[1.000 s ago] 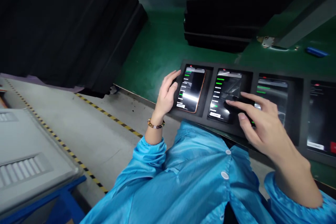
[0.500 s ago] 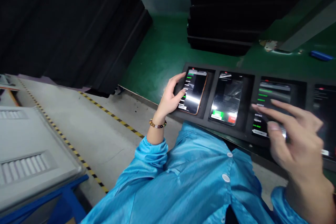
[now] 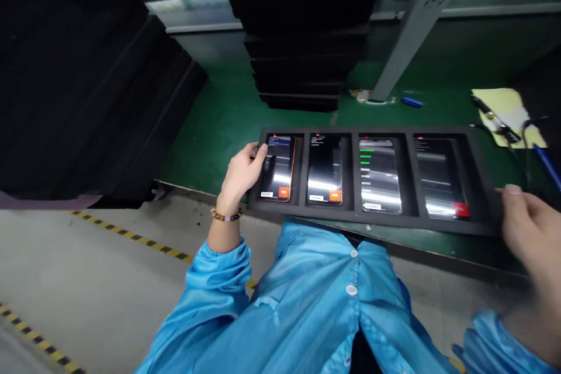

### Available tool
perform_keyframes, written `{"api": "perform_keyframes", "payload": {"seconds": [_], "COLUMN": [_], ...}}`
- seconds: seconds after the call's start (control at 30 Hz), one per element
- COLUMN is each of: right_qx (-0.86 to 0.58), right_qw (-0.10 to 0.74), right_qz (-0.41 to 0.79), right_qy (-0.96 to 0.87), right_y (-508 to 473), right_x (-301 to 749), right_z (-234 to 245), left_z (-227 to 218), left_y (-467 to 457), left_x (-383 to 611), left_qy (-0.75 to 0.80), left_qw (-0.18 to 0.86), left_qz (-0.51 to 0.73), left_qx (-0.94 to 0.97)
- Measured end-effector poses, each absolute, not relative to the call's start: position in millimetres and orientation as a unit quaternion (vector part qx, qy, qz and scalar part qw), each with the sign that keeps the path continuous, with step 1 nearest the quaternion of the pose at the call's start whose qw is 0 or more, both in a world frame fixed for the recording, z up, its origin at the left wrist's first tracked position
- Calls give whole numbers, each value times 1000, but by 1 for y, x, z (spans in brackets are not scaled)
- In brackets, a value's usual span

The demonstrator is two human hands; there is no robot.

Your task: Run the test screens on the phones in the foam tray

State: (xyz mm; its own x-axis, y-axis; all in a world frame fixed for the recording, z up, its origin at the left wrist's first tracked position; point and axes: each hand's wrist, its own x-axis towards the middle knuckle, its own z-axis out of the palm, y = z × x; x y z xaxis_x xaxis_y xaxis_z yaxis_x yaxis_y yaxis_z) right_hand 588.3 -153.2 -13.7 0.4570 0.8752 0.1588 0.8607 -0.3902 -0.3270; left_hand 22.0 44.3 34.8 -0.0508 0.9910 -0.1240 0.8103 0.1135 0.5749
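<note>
A long black foam tray [image 3: 302, 211] lies along the front of the green bench, with several smartphones in its separate slots. Its leftmost phone [image 3: 279, 169] has an orange rim and an orange button on screen; the second phone [image 3: 325, 166] shows a similar button. Green and white text lines fill the third phone [image 3: 379, 178], and the rightmost phone [image 3: 442, 178] displays a red button. My left hand [image 3: 240, 172] grips the tray's left end, thumb on top, its fingers partly hidden. At the right end, my right hand [image 3: 528, 225] holds the tray's edge, partly blurred.
Stacks of black trays [image 3: 302, 76] stand behind and to the left. A grey metal post [image 3: 407, 35] rises from the green bench [image 3: 219, 123]. Toward the right lie a blue cap-like piece [image 3: 412, 102], yellow paper [image 3: 504, 96], a black pen-like tool [image 3: 495, 120] and a blue pen [image 3: 547, 166].
My right hand has gone from the third phone's screen to the tray's right end. Several phone screens now show different content. The view has turned rightward; my left hand stays at the left end.
</note>
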Motion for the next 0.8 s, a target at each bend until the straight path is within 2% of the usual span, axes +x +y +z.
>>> {"api": "perform_keyframes", "payload": {"seconds": [0.07, 0.13, 0.2, 0.27, 0.37, 0.53, 0.6, 0.67, 0.73, 0.8], "right_qx": [-863, -845, -771, -672, -575, -551, -572, -664, -793, -862], "right_qw": [178, 221, 301, 336, 299, 275, 316, 344, 300, 228], "right_qz": [33, -7, -56, -6, 64, 70, 74, 36, -23, 0], "right_qy": [-471, -486, -558, -660, -759, -785, -754, -663, -530, -453], "right_y": [-139, -130, -127, -127, -126, -125, -129, -136, -145, -151], "right_x": [577, 550, 513, 478, 445, 438, 449, 472, 502, 533], "right_z": [-9, 1, 13, 22, 25, 22, 25, 24, 20, 11], "left_z": [35, 31, 25, 18, 12, 13, 19, 27, 35, 42], "left_y": [51, 52, 48, 41, 32, 28, 29, 31, 35, 43], "left_x": [22, 21, 20, 20, 23, 24, 23, 23, 24, 26], "left_qy": [705, 697, 691, 692, 693, 691, 697, 703, 712, 724], "left_qw": [243, 247, 244, 232, 216, 206, 213, 220, 217, 207], "left_qz": [159, 169, 193, 214, 242, 266, 248, 214, 172, 135], "left_qx": [647, 652, 652, 649, 644, 640, 639, 641, 645, 644]}}
